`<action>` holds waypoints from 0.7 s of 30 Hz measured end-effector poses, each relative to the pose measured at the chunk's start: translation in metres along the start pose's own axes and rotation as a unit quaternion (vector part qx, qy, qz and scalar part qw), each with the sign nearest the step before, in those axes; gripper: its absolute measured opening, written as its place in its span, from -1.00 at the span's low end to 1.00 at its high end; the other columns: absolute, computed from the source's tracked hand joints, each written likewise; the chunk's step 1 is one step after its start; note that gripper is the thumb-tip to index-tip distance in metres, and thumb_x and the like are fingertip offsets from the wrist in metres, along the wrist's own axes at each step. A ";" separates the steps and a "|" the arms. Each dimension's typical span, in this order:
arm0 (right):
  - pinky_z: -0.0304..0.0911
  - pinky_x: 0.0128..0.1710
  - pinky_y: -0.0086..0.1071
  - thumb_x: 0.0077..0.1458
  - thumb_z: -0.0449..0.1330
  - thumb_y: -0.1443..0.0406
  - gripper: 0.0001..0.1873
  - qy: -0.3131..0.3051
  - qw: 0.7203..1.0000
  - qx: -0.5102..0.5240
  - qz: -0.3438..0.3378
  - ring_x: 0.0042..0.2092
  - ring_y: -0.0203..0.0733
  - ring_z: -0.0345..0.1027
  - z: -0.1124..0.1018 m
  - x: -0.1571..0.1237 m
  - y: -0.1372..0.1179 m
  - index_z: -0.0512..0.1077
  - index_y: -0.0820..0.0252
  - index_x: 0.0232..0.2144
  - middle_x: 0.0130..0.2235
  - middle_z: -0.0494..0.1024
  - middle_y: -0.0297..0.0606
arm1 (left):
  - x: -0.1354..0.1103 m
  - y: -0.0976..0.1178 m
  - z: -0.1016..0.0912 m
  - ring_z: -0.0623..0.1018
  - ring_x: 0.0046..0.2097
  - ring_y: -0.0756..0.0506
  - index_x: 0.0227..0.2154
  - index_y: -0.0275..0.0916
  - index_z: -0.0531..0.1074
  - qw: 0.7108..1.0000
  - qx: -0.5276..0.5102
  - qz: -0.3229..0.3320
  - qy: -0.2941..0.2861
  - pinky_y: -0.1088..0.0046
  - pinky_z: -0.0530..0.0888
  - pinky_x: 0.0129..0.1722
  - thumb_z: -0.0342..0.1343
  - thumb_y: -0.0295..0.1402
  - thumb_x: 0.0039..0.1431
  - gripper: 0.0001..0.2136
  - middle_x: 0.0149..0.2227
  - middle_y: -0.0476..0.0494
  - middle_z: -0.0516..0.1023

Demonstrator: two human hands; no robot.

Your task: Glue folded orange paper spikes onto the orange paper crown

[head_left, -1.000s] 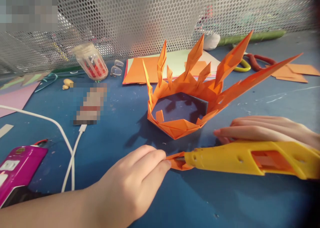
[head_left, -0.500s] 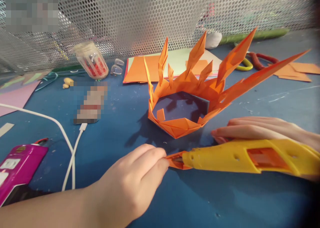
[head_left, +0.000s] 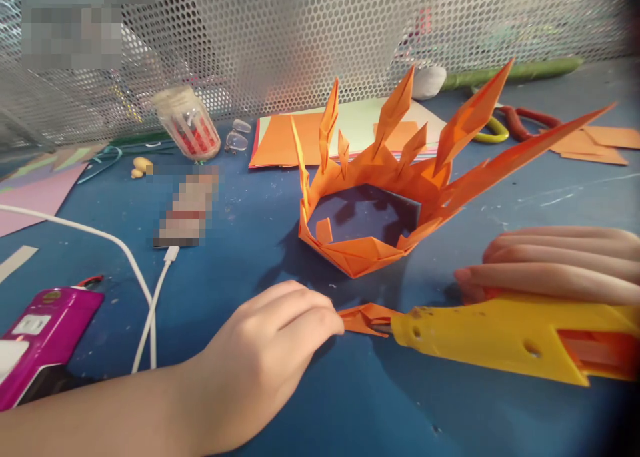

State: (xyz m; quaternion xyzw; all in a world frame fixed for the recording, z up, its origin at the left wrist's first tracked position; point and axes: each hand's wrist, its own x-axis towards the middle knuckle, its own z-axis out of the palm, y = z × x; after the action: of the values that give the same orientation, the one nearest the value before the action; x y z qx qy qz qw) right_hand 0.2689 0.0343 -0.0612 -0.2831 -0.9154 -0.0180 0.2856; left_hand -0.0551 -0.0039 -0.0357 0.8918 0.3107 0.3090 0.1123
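A small folded orange paper piece lies flat on the blue counter, just in front of a spiky orange folded-paper crown. The left hand, fingers curled down and thumb hidden, pins the piece by its left end. The metal tip of a yellow plastic glue gun touches the piece's right end. The right hand grips the gun, its fingers stretched almost straight along the far side. A white cable and a magenta plastic device lie well to the left. Orange paper sheets lie beyond the crown, before a perforated metal screen.
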 end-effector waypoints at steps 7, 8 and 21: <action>0.42 -0.19 -0.20 0.39 -0.14 0.01 -0.63 0.021 0.997 -0.061 0.051 -0.28 -0.13 0.52 0.001 0.003 -0.010 0.34 -0.18 0.07 -0.34 0.59 -0.32 | 0.001 0.000 -0.005 0.58 -0.26 -0.05 -0.22 -0.38 0.55 1.000 0.004 0.016 -0.016 0.47 0.59 -0.21 0.01 -0.69 0.30 -0.78 -0.26 -0.18 0.63; 0.42 -0.21 -0.21 0.39 -0.14 0.01 -0.63 0.021 0.997 -0.052 0.053 -0.30 -0.14 0.52 0.001 0.003 -0.010 0.33 -0.20 0.09 -0.35 0.58 -0.32 | 0.002 -0.001 -0.005 0.59 -0.26 -0.06 -0.22 -0.38 0.55 1.000 0.006 0.021 -0.016 0.46 0.59 -0.21 0.01 -0.68 0.31 -0.78 -0.25 -0.19 0.63; 0.31 -0.34 -0.23 0.41 -0.13 0.08 -0.71 -0.012 0.998 -0.048 0.026 -0.37 -0.15 0.46 0.000 0.007 -0.009 0.33 -0.11 -0.01 -0.35 0.54 -0.29 | 0.008 0.004 -0.005 0.58 -0.29 -0.10 -0.23 -0.47 0.56 0.996 0.066 0.055 -0.040 0.40 0.60 -0.26 -0.08 -0.63 0.39 -0.73 -0.31 -0.24 0.61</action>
State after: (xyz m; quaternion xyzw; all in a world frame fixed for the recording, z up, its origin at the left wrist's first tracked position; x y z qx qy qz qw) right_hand 0.2597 0.0306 -0.0564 -0.3203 -0.9091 -0.0507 0.2614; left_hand -0.0516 -0.0018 -0.0266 0.9245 0.2766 0.2578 0.0480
